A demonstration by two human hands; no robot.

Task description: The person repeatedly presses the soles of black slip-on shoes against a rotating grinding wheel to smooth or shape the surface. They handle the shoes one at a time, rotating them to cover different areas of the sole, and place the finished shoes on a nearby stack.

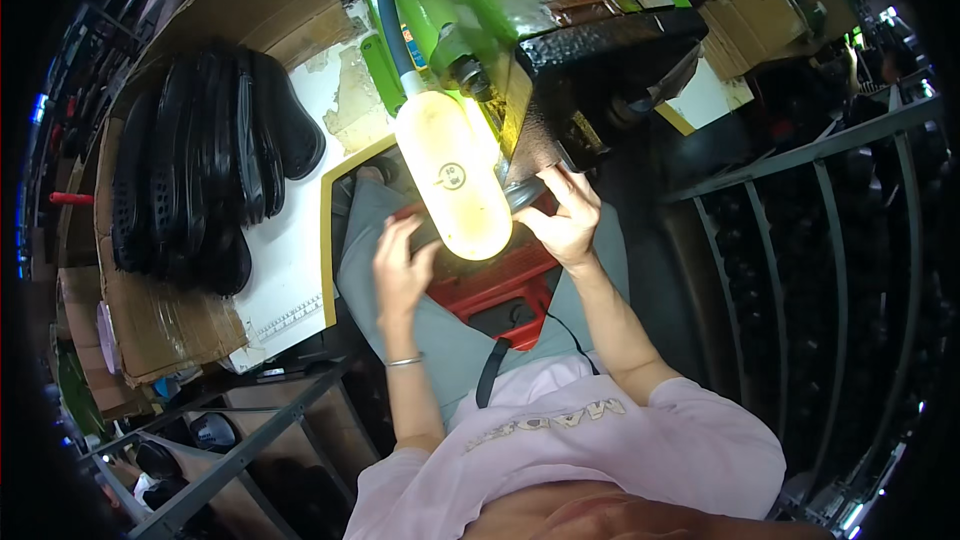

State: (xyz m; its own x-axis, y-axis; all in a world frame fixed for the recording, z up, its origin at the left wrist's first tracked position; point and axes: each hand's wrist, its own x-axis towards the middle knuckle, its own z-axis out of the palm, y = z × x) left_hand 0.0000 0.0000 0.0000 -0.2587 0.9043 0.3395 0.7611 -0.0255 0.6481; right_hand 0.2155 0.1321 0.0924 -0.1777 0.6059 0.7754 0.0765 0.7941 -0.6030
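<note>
At the front of a green and black machine (610, 50), my right hand (565, 220) has its thumb and fingers round the edge of a dark, shiny curved piece (522, 195). The machine head and a lit oval lamp (455, 180) hide most of that piece, so its kind does not show. My left hand (400, 265) is slightly blurred, left of the lamp. Its fingers are bent but apart from the thumb, and nothing shows between them. The lamp hangs between the two hands on a blue-grey arm (385, 0).
Several black shoes (200, 160) stand packed in a cardboard box (180, 340) on the white, yellow-edged table (290, 270) at left. A red plastic frame (500, 290) is between my knees. Metal rails (820, 150) flank me at right and lower left (240, 440).
</note>
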